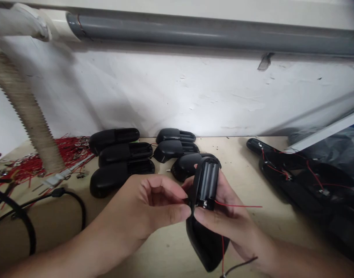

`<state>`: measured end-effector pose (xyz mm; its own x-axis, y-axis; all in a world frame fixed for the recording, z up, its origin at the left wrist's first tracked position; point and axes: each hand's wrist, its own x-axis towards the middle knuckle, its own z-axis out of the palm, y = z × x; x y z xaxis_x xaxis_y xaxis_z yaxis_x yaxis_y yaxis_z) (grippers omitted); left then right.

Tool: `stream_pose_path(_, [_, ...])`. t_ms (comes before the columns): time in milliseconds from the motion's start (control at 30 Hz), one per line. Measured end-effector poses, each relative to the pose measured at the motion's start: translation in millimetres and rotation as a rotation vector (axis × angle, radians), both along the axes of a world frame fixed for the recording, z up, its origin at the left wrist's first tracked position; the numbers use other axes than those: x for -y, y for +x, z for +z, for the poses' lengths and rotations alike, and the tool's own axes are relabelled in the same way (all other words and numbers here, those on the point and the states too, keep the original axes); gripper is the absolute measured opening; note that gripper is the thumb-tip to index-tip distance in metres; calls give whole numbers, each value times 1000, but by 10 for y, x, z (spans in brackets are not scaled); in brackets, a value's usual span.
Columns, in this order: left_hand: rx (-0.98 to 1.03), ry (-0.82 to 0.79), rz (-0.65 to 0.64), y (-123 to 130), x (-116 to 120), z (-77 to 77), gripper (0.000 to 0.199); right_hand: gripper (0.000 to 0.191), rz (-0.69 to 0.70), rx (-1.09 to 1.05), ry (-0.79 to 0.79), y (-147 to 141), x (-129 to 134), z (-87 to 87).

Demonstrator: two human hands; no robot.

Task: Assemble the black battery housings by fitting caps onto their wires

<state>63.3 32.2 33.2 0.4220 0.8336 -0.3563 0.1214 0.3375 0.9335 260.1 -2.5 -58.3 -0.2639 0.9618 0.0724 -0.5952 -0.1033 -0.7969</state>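
Note:
My right hand (233, 216) is closed around a black plastic housing (206, 239), with its thumb across the front and its fingers behind. The housing is tilted, its narrow end up, and that end has a long open slot with ribbed sides. A thin red wire (240, 205) sticks out to the right from the slot's lower end. Lower down hang another red wire (222, 251) and a short black wire (242, 263). My left hand (156, 208) pinches thumb and forefinger together at the housing's left edge; what lies between the fingertips is hidden.
Several similar black housings (121, 154) lie in two groups behind my hands. Red wires with metal tabs (74, 154) are heaped at left, beside a ribbed hose (26, 108) and black cable (82, 208). More black parts with wires (298, 173) lie right. A grey pipe (194, 33) crosses above.

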Motion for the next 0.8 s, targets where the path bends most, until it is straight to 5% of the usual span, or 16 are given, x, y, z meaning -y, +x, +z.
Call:
stream_pose_path(400, [232,-127,-285,89,124,-41,46,78,349,-276,-51,102,106,19])
stream_pose_path(633, [253,-130,-281,69,161,-147,44,83,432,-298,-56,71,45,40])
stream_pose_path(800, [139,19,-221,87,192,-125,38,84,365,-123,-21,46,51,17])
